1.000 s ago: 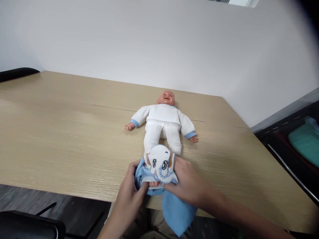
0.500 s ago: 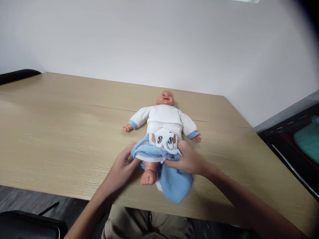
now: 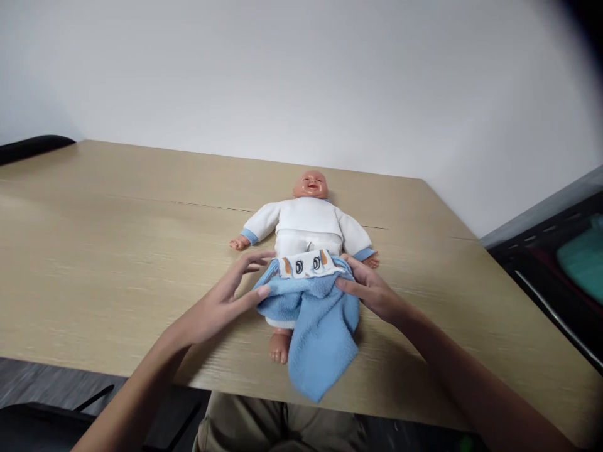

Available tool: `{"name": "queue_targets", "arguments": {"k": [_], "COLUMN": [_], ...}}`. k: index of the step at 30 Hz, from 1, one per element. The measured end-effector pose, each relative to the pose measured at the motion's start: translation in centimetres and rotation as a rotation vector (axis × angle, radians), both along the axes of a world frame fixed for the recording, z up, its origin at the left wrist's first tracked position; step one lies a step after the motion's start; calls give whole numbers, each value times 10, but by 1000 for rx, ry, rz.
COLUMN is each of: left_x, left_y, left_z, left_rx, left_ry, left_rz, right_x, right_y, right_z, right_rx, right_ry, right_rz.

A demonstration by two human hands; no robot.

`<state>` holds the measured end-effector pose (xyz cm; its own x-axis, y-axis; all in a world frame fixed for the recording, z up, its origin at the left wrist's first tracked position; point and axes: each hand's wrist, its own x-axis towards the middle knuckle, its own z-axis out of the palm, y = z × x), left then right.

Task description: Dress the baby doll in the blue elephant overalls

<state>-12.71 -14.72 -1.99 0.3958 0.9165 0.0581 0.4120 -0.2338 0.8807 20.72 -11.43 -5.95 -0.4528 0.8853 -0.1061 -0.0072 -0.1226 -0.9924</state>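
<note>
A baby doll (image 3: 308, 215) in a white long-sleeved top lies on its back, its head away from me. Blue fleece pants (image 3: 323, 342) with an embroidered white waistband lie over its legs. One bare foot (image 3: 280, 346) pokes out of a leg opening, while the other pant leg lies flat and the doll's second foot is hidden. At the waistband's left end is my left hand (image 3: 235, 289), fingers spread, its thumb resting on the blue cloth. My right hand (image 3: 370, 285) pinches the pants at the waistband's right end.
The doll rests on a wide wooden table (image 3: 141, 263) set against a white wall (image 3: 264, 81). Right of the table stands a black frame or cart (image 3: 541, 282) with something teal in it. A black chair (image 3: 42, 430) is at the lower left.
The bunched pants have been spread out and the waistband lies flatter. The loose pant leg reaches nearer to me. My left hand's fingers have loosened and spread; my right hand has shifted up.
</note>
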Motion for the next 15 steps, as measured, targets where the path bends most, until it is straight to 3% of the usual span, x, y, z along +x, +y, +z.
{"name": "queue_targets", "arguments": {"k": [4,9,12,15], "left_x": [24,54,67,72], "left_y": [23,64,83,93], "left_z": [18,41,52,59], "left_rx": [243,319,290,117], "left_ry": [143,324,429,322], "left_rz": [-58,-305,-446,-543], "right_x": [4,3,0,1], "right_y": [1,0,0,1], "right_z": [-13,-24,-25,-20], "right_rx": [-45,-68,-57,-38], "right_ry": [77,143,130,97], "right_rz": [41,-76,-43,1]}}
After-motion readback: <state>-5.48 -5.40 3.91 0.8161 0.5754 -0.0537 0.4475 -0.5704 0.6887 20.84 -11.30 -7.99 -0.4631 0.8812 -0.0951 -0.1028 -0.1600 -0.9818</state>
